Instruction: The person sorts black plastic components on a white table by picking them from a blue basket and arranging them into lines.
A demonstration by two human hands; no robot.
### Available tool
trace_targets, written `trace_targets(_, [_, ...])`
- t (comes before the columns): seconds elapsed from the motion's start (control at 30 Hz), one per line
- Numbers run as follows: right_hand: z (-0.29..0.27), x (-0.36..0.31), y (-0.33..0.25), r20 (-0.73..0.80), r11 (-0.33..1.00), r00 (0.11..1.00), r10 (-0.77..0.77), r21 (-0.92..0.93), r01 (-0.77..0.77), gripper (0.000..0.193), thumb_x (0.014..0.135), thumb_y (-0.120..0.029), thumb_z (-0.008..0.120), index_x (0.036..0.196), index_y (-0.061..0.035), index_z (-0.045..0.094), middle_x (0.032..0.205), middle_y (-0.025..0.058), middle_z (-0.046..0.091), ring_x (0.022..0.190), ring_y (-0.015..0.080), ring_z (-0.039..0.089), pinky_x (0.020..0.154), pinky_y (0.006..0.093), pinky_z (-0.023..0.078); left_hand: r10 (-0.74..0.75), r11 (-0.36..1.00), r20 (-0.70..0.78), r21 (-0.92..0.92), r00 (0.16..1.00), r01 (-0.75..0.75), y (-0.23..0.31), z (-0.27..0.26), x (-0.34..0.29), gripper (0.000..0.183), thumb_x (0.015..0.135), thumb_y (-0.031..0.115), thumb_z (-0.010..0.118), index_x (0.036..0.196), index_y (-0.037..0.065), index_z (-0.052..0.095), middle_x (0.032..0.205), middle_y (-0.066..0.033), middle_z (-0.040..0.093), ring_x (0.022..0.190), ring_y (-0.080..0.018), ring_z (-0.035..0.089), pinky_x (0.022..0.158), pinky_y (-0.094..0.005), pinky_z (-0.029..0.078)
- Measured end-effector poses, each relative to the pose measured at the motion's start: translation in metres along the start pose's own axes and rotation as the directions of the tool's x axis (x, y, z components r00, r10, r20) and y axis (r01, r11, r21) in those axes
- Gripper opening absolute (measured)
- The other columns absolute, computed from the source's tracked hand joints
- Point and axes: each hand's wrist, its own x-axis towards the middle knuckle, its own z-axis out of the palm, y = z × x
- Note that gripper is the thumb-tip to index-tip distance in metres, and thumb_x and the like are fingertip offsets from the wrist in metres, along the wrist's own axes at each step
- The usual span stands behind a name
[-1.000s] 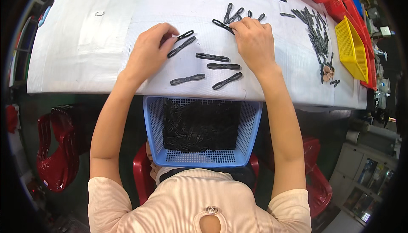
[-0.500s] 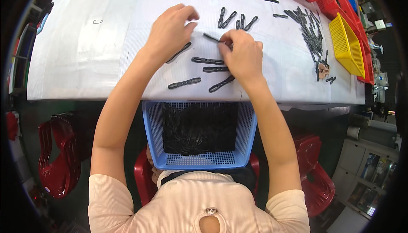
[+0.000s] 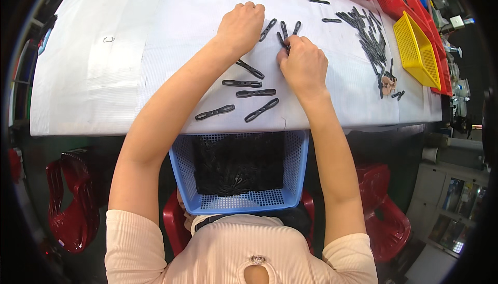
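Black strips (image 3: 282,29) under both hands; blue basket (image 3: 239,201) below table edge.

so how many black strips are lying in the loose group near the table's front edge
5: one slanted by the left wrist, two flat in the middle, two nearest the edge. More may hide under the hands.

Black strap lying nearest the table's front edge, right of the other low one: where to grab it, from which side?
Pinch the strap across its narrow middle, coming from above. It lies flat on the white table, slanted, with bare surface all round, apart from its neighbour. The waist looks slimmer than the ends, so fingertips should close there.
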Motion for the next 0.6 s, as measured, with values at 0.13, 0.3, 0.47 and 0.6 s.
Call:
trace_targets(0.13, [-0.024,0.001,0.007,0.315,0.955,0.945,0.089,0.244,-0.171,0.017,0.074,-0.017,0.065,0.083,-0.0037,0.069,0.078,0.0127,0.067,0.075,0.0293,0.065,0.07,0.0391,0.05,0.073,0.989,-0.001,0.125,0.997,-0.072,-0.009,-0.002,-0.006,0.015,0.073,0.002,0.063,0.087,-0.001,0.059,0.092,-0.015,0.063,0.091,-0.0296,0.061,0.075,-0.0361,0.053])
trace_targets(0.3, [-0.025,0.009,0.016,0.241,0.957,0.96,0.139,0.216,-0.193,0.019,0.076,-0.024,0.068,0.087,-0.0082,0.071,0.081,0.0086,0.068,0.077,0.0266,0.066,0.072,0.0366,0.05,-0.07,0.899,0.176,-0.416,0.982,0.139,-0.022,-0.028,-0.02,0.017,0.08,0.003,0.054,0.093,-0.001,0.065,0.082,-0.0151,0.067,0.074,-0.0258,0.064,0.069,-0.0316,0.049])
trace_targets(0.47, [0.008,0.029,0.019,-0.015,0.999,0.999,0.034,-0.018,-0.034,0.016,0.074,-0.022,0.069,0.084,-0.0095,0.07,0.075,0.007,0.064,0.072,0.0276,0.064,0.073,0.037,0.051,-0.119,0.882,0.198,-0.428,0.973,0.195,-0.017,-0.032,-0.032,0.014,0.08,0.005,0.058,0.091,-0.001,0.064,0.084,-0.0137,0.066,0.075,-0.0246,0.063,0.07,-0.0336,0.049])
trace_targets(0.6, [0.003,0.036,0.009,0.116,0.991,0.989,0.096,-0.102,-0.084,0.017,0.07,-0.02,0.069,0.084,-0.0091,0.071,0.076,0.0089,0.066,0.072,0.0278,0.065,0.071,0.0375,0.051,-0.057,0.958,-0.048,-0.285,0.997,0.041,-0.018,-0.015,-0.024,0.014,0.081,0.01,0.06,0.091,0.001,0.063,0.087,-0.0133,0.063,0.08,-0.0271,0.061,0.071,-0.0354,0.049])
